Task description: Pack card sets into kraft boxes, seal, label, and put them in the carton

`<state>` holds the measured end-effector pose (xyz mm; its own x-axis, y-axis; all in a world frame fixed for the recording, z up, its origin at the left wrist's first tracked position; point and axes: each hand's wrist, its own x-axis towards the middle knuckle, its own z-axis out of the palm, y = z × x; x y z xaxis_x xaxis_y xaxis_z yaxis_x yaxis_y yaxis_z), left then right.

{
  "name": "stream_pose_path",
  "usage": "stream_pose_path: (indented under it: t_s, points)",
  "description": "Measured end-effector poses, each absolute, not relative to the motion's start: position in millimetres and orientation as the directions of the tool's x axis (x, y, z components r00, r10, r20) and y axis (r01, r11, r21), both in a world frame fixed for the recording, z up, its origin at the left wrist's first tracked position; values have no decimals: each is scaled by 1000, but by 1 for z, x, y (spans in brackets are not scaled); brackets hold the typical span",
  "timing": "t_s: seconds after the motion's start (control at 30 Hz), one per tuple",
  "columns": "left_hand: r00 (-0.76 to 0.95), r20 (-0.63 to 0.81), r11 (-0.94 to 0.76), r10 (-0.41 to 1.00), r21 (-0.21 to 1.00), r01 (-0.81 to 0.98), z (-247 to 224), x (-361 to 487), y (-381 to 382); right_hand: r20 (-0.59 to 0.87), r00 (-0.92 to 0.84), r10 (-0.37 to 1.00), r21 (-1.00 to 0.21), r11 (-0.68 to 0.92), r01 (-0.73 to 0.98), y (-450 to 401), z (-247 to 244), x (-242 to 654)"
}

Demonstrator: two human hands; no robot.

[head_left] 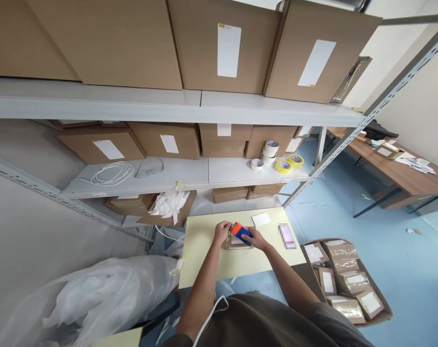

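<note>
R hand (255, 239) grips the orange-and-blue box (242, 233) over the cardboard carton (228, 243); L hand (223, 232) is at the box's orange end (pinching or just touching, can't tell). Step now, prob.: working that end, so next move calls for a steady R hold.

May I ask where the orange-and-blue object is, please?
Below and right of the head view's centre, the orange-and-blue object is in the right hand, over a package.
</note>
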<state>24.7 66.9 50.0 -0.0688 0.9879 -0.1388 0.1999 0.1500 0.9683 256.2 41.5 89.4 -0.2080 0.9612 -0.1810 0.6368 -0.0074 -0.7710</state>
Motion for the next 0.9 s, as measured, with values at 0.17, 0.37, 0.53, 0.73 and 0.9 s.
stream_pose_path:
  t_s: [0.17, 0.37, 0.53, 0.73, 0.9]
  points:
    - [-225, -158, 212, 962, 947, 242, 63, 36, 58, -292, -229, 928, -633, -8, 774, 51, 112, 257]
    - [-307, -129, 214, 943, 941, 261, 68, 37, 53, -324, -316, 892, -552, 93, 829, 68, 134, 273]
    - [-407, -157, 295, 900, 906, 302, 53, -1, 54, -398, -301, 866, -481, 82, 873, 73, 140, 303]
    - [-473, -309, 473, 825, 836, 279, 21, -29, 40, -514, -246, 822, -389, 33, 921, 80, 135, 314]
    - [-499, -437, 620, 748, 729, 290, -6, -22, 30, -568, -253, 784, -317, 75, 946, 88, 127, 296]
